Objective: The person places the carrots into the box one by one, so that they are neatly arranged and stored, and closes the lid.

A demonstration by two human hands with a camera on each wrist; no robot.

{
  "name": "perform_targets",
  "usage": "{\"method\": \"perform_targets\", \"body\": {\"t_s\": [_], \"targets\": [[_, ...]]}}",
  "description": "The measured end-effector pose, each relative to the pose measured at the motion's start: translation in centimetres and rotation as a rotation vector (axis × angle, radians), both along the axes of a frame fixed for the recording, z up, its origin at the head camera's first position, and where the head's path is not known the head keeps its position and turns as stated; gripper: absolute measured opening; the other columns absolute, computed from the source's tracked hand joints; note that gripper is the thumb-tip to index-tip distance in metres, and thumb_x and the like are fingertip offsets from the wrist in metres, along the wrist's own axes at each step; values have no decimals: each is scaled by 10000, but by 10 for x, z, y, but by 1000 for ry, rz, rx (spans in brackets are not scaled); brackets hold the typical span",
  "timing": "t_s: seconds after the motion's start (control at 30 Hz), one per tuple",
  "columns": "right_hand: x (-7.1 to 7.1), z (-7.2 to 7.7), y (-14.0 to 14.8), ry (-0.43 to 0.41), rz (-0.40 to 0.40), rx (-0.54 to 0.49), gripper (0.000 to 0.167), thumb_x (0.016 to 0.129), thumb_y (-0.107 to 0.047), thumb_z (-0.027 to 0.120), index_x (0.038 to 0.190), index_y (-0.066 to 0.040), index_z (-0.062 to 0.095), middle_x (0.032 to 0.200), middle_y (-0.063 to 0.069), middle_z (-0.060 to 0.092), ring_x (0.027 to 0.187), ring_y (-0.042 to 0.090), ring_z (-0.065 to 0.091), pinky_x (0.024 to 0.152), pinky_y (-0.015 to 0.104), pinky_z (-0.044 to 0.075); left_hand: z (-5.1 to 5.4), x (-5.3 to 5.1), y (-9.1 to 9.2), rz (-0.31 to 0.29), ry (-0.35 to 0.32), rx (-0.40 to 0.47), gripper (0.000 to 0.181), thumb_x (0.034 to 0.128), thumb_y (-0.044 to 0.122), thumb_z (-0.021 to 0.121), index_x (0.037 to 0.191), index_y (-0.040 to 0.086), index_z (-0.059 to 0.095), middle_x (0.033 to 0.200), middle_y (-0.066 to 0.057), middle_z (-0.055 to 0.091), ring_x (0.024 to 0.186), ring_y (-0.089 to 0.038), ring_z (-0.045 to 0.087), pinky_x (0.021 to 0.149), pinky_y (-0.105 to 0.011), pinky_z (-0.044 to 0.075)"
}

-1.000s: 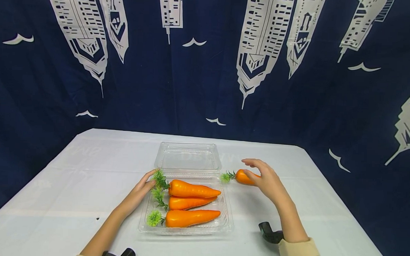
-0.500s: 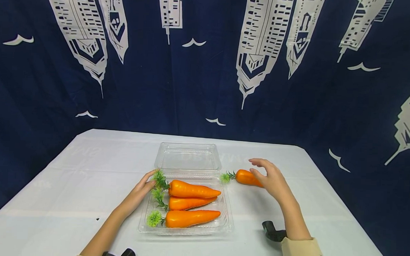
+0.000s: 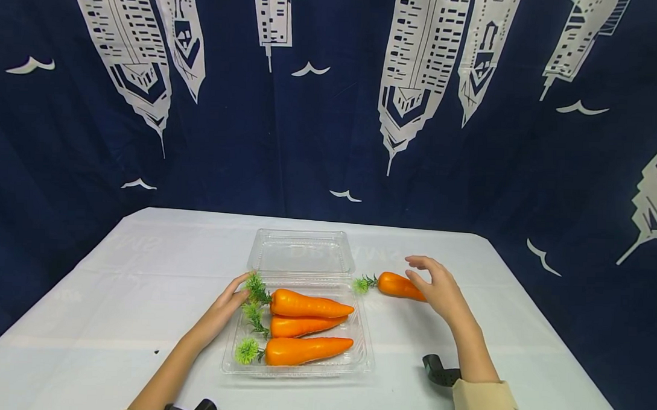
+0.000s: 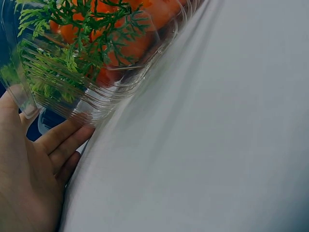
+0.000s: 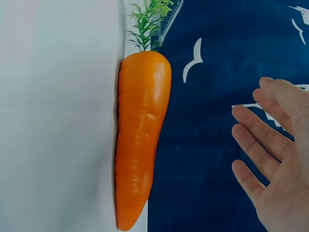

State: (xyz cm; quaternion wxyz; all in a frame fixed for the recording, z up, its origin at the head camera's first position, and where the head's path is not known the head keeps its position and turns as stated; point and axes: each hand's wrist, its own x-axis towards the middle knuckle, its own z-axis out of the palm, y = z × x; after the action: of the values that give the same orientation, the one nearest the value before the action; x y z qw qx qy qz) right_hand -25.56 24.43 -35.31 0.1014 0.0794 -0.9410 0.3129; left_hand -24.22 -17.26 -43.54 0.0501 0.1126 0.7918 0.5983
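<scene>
A hinged clear plastic container [image 3: 364,351] lies with its lid [image 3: 302,249] laid back. Inside are three orange carrots: a rear one [image 3: 306,304], a middle one [image 3: 297,327] and a front one [image 3: 307,351], their green tops on the left. My left hand [image 3: 223,310] touches the container's left side near its back corner; in the left wrist view the fingers of that hand [image 4: 38,164] lie fairly straight against the ribbed plastic [image 4: 104,104]. A fourth carrot [image 3: 396,284] lies on the table, right of the container. My right hand [image 3: 442,293], fingers spread, is beside its tip; the right wrist view shows the hand [image 5: 280,159] apart from this carrot [image 5: 140,130].
A white cloth [image 3: 141,271] covers the table, with a small dark speck [image 3: 157,351] on it at the left. Behind the table hangs a dark blue curtain [image 3: 320,138] with white buildings and birds. Both wrists wear black camera mounts.
My right hand has moved to the right, away from the body of the loose carrot, showing more of it. My left hand, the container and the carrots have stayed in place.
</scene>
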Motion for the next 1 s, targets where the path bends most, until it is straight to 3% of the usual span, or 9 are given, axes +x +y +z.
{"method": "perform_targets", "body": {"t_s": [0.43, 0.77, 1.0], "targets": [[-5, -10, 6, -39, -32, 10, 451, 923, -400, 484, 1263, -104, 497, 1273, 175, 517, 1182, 352, 452, 965, 601, 341, -1, 0, 0, 17, -15, 19, 464, 961, 412, 354, 1405, 316, 257, 1390, -160, 404, 1261, -369, 391, 1049, -607, 231], [-8, -23, 11, 38, -38, 124, 482, 912, -468, 461, 1233, -119, 544, 1241, 151, 561, 1133, 339, 503, 946, 548, 369, -2, -1, 0, 5, 0, 30, 465, 966, 395, 353, 1409, 297, 252, 1401, -167, 387, 1276, -371, 373, 1058, -599, 221], [-9, -28, 13, 34, -21, 128, 499, 951, -458, 372, 1242, -89, 541, 1268, 167, 535, 1198, 368, 448, 999, 589, 270, -1, -1, 0, 5, 6, 26, 462, 966, 398, 352, 1407, 299, 257, 1402, -154, 391, 1275, -363, 376, 1058, -599, 220]]}}
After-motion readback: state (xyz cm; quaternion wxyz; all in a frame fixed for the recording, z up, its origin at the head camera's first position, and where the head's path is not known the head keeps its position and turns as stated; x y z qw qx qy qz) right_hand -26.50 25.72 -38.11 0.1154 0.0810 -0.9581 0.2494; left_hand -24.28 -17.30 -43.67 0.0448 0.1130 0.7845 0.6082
